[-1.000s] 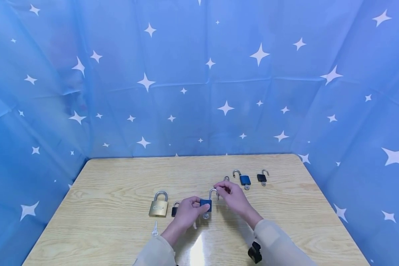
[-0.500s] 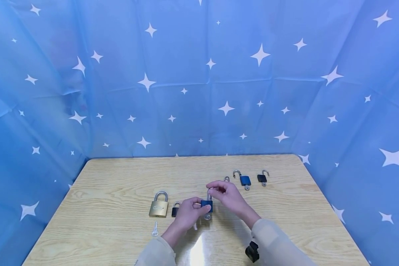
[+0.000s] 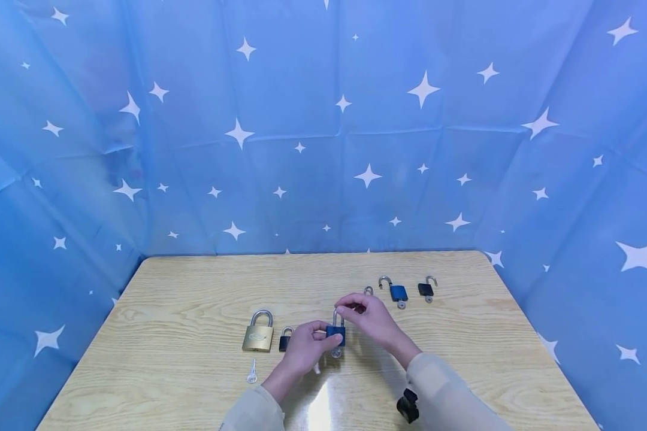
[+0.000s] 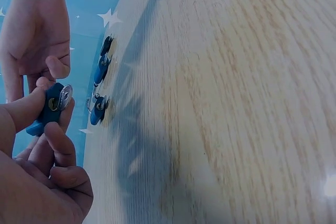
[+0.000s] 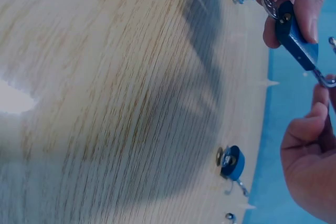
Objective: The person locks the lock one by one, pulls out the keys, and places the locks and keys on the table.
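In the head view my left hand (image 3: pixel 304 347) holds a blue padlock (image 3: pixel 336 331) upright above the table, thumb across its front. A key (image 3: pixel 336 354) sticks out of the bottom of the lock. My right hand (image 3: pixel 375 323) pinches the top of the steel shackle (image 3: pixel 335 317), whose legs stand over the body. Whether the free leg is seated in its hole I cannot tell. The left wrist view shows the lock's underside (image 4: pixel 51 107) with the round-headed key (image 4: pixel 65 97) in the keyway. From the right wrist, the lock (image 5: pixel 295 38) appears tilted between both hands.
Left of the hands lie a brass padlock (image 3: pixel 257 339), a small black padlock (image 3: pixel 284 343) and a loose key (image 3: pixel 252 372). Back right are an unlocked blue padlock (image 3: pixel 398 293) and an unlocked black one (image 3: pixel 425 289), keys inserted. Another shackle (image 3: pixel 368 290) shows behind the right hand.
The shackle, earlier swung out to the right of the body, now stands over it. My right hand has moved left with it, while the left hand has barely moved.
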`<move>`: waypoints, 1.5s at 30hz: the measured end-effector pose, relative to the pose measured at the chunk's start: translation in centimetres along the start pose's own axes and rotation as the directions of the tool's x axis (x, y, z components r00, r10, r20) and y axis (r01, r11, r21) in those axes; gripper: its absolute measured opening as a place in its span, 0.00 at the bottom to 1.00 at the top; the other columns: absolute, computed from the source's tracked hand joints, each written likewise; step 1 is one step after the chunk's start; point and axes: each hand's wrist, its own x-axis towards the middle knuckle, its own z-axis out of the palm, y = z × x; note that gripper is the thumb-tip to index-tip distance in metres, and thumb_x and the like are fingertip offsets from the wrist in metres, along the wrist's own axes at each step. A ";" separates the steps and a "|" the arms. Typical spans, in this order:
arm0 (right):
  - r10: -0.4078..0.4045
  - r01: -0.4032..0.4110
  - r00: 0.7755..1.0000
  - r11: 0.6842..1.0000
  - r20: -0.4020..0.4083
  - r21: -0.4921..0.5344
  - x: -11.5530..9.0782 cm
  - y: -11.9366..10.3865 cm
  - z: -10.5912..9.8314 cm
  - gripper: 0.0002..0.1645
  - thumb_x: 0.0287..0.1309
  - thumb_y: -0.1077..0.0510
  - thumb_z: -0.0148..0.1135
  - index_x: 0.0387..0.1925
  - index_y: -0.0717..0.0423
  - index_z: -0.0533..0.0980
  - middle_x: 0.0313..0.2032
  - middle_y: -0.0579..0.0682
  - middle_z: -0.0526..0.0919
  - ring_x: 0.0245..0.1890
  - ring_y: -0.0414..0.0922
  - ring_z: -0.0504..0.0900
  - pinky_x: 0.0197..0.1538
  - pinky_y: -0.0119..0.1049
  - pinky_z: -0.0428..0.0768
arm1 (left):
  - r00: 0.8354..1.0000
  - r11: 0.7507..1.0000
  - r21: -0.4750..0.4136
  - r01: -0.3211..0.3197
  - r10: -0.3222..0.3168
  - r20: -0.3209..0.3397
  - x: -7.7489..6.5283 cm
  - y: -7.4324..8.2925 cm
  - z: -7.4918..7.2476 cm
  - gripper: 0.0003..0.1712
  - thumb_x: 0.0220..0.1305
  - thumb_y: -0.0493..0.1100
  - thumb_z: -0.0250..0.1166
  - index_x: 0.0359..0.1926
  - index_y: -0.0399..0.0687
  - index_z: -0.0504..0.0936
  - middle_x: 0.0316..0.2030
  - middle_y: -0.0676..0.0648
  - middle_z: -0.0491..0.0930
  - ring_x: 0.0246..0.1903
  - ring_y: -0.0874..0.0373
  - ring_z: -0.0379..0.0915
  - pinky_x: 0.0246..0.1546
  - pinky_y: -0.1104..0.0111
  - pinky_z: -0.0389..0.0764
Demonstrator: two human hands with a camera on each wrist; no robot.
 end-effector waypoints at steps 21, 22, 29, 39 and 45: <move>-0.017 0.012 0.997 0.998 -0.081 -0.057 0.4 -0.2 0.9 0.05 0.59 0.52 0.64 0.35 0.47 0.82 0.33 0.44 0.82 0.31 0.46 0.74 0.34 0.38 0.73 | 0.999 0.999 -0.013 -0.042 0.042 0.011 0.1 -0.4 0.1 0.17 0.59 0.49 0.67 0.40 0.40 0.82 0.32 0.43 0.86 0.30 0.56 0.79 0.36 0.62 0.74; -0.013 0.009 0.996 0.998 -0.084 -0.054 0.5 -0.1 0.9 0.05 0.59 0.52 0.65 0.35 0.47 0.82 0.33 0.44 0.82 0.31 0.46 0.75 0.34 0.38 0.73 | 0.999 0.999 -0.015 -0.045 0.045 0.011 0.0 -0.4 0.1 0.17 0.59 0.50 0.67 0.40 0.40 0.82 0.32 0.43 0.86 0.31 0.56 0.79 0.37 0.61 0.75; 0.008 -0.011 0.995 0.999 -0.097 -0.035 0.4 -0.4 0.7 0.03 0.57 0.53 0.66 0.32 0.46 0.82 0.31 0.45 0.82 0.30 0.45 0.75 0.33 0.38 0.73 | 0.999 0.999 -0.010 -0.039 0.040 0.007 -0.3 0.3 0.3 0.15 0.60 0.48 0.66 0.39 0.39 0.82 0.32 0.42 0.86 0.31 0.55 0.79 0.38 0.62 0.73; -0.006 0.002 0.996 0.999 -0.090 -0.045 0.4 -0.7 0.7 0.03 0.57 0.56 0.66 0.29 0.47 0.82 0.29 0.46 0.82 0.27 0.46 0.75 0.31 0.37 0.73 | 0.999 0.999 -0.035 -0.032 0.031 -0.012 0.0 -0.3 0.7 0.16 0.59 0.48 0.68 0.39 0.39 0.82 0.30 0.45 0.85 0.30 0.56 0.79 0.37 0.63 0.74; -0.030 0.020 0.993 0.996 -0.110 -0.090 0.5 -0.7 1.0 0.04 0.56 0.59 0.66 0.27 0.47 0.81 0.25 0.46 0.80 0.23 0.44 0.73 0.26 0.34 0.70 | 0.999 0.999 -0.039 -0.032 0.030 -0.031 0.0 -0.3 0.9 0.15 0.58 0.48 0.68 0.38 0.40 0.82 0.29 0.45 0.84 0.29 0.55 0.77 0.34 0.65 0.73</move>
